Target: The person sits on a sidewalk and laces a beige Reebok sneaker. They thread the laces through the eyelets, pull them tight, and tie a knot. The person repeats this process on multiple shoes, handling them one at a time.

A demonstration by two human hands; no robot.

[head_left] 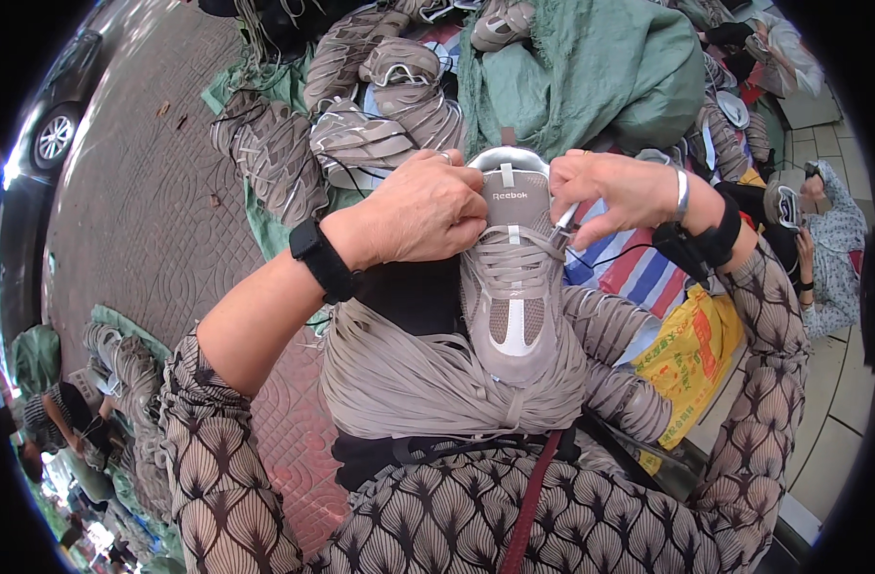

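Left hand (414, 212) — most fingertips hidden; car (60, 120) — cut off leftward.

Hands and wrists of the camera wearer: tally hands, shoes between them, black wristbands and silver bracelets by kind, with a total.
Left hand and right hand: 2
Grey shoe: 1
Black wristbands: 2
Silver bracelet: 1
Total: 6

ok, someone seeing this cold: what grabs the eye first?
Probably the grey-beige lace-up sneaker at centre, toe toward the picture's bottom, bare left hand at its left edge, bare right hand with a slim white-and-metal tool at its right. Around its toe, a thick bundle of flat grey laces fans out. Then the big green woven sack at top and bright yellow plastic bag at lower right.
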